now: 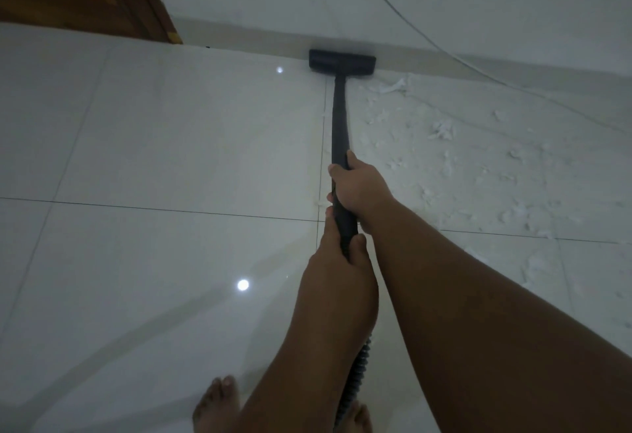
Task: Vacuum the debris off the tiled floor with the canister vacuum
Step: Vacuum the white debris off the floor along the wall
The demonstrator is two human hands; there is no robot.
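Both hands clamp the wand (340, 131): right (359, 190) ahead, left (338, 261) behind. Head (342, 62) at 12 o'clock touches the baseboard. Debris (478, 159) lies at 2 o'clock, near the cord (478, 72); a wide sweep risks snagging it.

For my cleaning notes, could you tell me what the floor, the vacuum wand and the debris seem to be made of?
Floor: likely glazed ceramic tile; glossy, mirrors lights. Wand: probably matte black plastic; no shine. Debris: white shreds, perhaps paper or fluff; unclear.

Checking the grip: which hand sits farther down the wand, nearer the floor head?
The right hand; it grips the wand ahead of the left hand, closer to the floor head.
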